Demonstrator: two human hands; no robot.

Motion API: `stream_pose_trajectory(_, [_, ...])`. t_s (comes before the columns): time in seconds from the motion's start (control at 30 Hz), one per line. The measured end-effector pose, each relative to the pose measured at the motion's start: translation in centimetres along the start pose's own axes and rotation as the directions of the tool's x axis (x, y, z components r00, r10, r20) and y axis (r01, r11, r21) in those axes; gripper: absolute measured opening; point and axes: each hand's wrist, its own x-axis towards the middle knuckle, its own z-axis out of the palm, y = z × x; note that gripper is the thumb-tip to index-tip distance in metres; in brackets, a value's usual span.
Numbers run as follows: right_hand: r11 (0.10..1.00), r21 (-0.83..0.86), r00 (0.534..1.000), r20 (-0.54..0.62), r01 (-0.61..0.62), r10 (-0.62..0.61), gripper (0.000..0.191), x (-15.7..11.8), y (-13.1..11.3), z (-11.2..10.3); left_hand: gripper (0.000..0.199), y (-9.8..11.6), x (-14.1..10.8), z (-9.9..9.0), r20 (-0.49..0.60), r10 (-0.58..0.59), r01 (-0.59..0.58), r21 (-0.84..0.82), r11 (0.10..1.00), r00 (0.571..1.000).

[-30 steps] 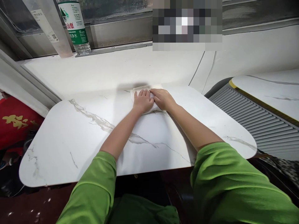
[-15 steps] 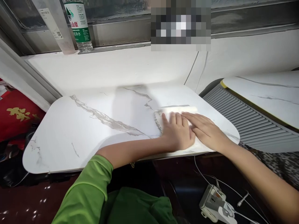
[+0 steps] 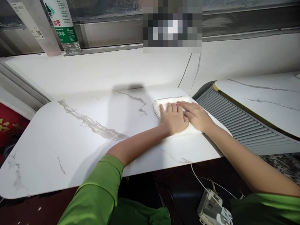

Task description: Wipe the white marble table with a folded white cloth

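Observation:
A folded white cloth [image 3: 167,100] with a frilled left edge lies flat on the white, marble-patterned tabletop [image 3: 47,134], towards its right end. My left hand [image 3: 174,118] rests palm down on the cloth, its fingers stretched out and the thumb apart. Beside it my right hand [image 3: 197,115] also lies flat on the cloth, fingers extended to the left and touching or slightly overlapping the left hand. The two hands hide much of the cloth's middle and right side.
On the window ledge stand a labelled water bottle [image 3: 67,34] and a translucent container [image 3: 39,31]. Two cables [image 3: 194,75] run down the wall. A second marbled table [image 3: 264,90] with a ribbed grey side stands right. Below the edge is a power strip [image 3: 208,206] with cords.
Both hands and the cloth have moved away from me on the tabletop, towards the wall. The camera view has shifted, so the table's left end sits lower and further left.

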Motion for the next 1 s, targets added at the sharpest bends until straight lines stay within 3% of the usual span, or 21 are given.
stream_pose_trajectory(0.3, [1.000,-0.027,0.998,-0.066,-0.012,0.010,0.052,9.8,0.4,3.7,0.050,-6.7,7.4,0.3,0.019,-0.028,0.028,-0.019,0.999,0.999])
stream_pose_trajectory(0.47, [0.998,-0.040,0.996,-0.086,-0.043,0.039,0.050,12.3,0.4,4.7,0.049,-8.6,9.2,0.0,0.042,-0.047,0.048,-0.027,0.999,0.998])
stream_pose_trajectory(0.73, [0.999,0.013,0.995,-0.092,-0.042,0.043,0.043,10.6,-0.7,4.5,0.051,-7.9,7.1,0.1,0.024,-0.071,0.071,-0.004,0.997,0.997])
stream_pose_trajectory(1.0, [0.997,-0.033,0.995,-0.072,-0.074,0.072,0.044,4.1,-6.2,3.0,0.053,-6.9,0.5,-1.6,0.092,0.001,-0.001,-0.002,1.000,0.996])
